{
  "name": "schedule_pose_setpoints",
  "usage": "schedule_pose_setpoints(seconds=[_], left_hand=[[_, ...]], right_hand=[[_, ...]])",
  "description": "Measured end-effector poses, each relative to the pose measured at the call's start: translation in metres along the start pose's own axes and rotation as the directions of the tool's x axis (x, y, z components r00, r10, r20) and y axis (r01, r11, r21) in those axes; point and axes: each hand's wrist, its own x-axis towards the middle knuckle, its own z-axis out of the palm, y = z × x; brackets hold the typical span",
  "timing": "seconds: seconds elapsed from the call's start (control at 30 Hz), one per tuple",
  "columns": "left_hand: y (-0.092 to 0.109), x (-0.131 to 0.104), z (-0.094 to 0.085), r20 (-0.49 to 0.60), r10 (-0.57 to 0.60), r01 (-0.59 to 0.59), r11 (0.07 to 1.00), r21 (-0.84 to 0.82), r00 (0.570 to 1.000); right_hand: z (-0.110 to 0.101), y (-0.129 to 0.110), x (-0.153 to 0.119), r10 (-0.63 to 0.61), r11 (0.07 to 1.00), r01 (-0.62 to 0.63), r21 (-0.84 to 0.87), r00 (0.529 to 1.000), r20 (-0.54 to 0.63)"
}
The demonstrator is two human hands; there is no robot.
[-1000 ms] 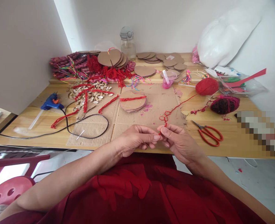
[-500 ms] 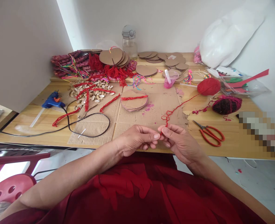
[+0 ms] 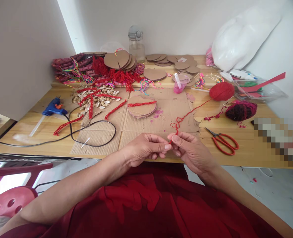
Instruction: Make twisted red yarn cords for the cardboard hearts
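Close together at the table's front edge, my left hand (image 3: 148, 148) and my right hand (image 3: 189, 148) each pinch the red yarn (image 3: 177, 125) between thumb and fingers. A short bit of it shows between the thumbs. From my right hand the strand runs up, loosely twisted, to a ball of red yarn (image 3: 221, 91) at the right. Ahead of my hands, a round cardboard disc (image 3: 141, 111) lies with a red yarn braid (image 3: 141, 103) across it. More red braids (image 3: 115, 109) lie to its left. Scissors with red handles (image 3: 225, 142) rest right of my right hand.
A cardboard sheet (image 3: 106, 140) covers the table's middle. At left are a blue glue gun (image 3: 54, 106), its black cord and a pile of peanut shells (image 3: 105, 100). Behind stand a bottle (image 3: 136, 49), stacked discs (image 3: 118, 59) and a pink cup (image 3: 179, 84). A dark yarn ball (image 3: 241, 111) is at right.
Both hands stay nearly in place with the yarn pinched between them. The whole view has shifted very slightly; nothing on the table has visibly moved.
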Motion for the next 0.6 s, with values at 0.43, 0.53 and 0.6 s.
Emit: schedule_pose_setpoints(seconds=[0.43,0.53,0.6], left_hand=[[0.0043,-0.005,-0.003,-0.037,0.049,-0.046,0.997,0.068,0.998],[0.0039,-0.0051,-0.0059,-0.052,0.047,-0.042,0.996,0.084,0.998],[0.0037,-0.0054,-0.0074,-0.077,0.067,-0.059,0.992,0.109,0.995]], right_hand=[[0.0045,0.0014,0.0,0.026,1.0,-0.026,0.003,1.0,-0.003],[0.0045,0.0009,-0.0002,0.018,1.0,-0.018,0.006,1.0,-0.003],[0.0048,0.0005,-0.0004,0.01,1.0,-0.01,0.005,1.0,-0.015]])
